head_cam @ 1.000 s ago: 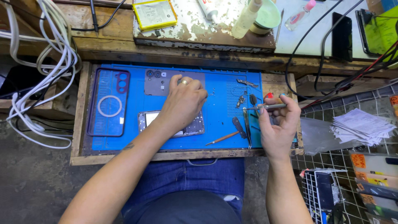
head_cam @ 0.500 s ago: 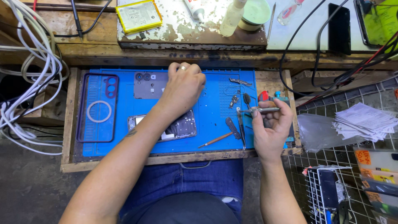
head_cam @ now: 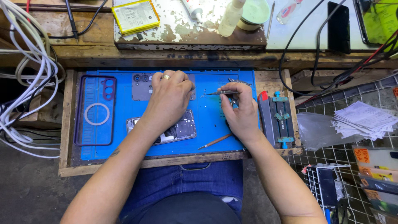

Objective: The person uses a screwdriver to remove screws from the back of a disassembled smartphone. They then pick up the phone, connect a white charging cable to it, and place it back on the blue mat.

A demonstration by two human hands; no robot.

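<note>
**Phone parts worked on a blue mat**

Nearest, an opened phone body (head_cam: 174,130) lies on the blue mat (head_cam: 120,124), partly covered by the left forearm; a thin brown stick (head_cam: 215,141) lies just right of it. Farther back, the left hand (head_cam: 170,95) is pressed, fingers curled, on a dark back cover (head_cam: 143,86) — whether it is gripped cannot be told. Tweezers (head_cam: 219,93) are pinched in the right hand (head_cam: 240,110), tip pointing left. Farthest, a yellow-edged battery (head_cam: 136,15) rests on the bench.
</note>
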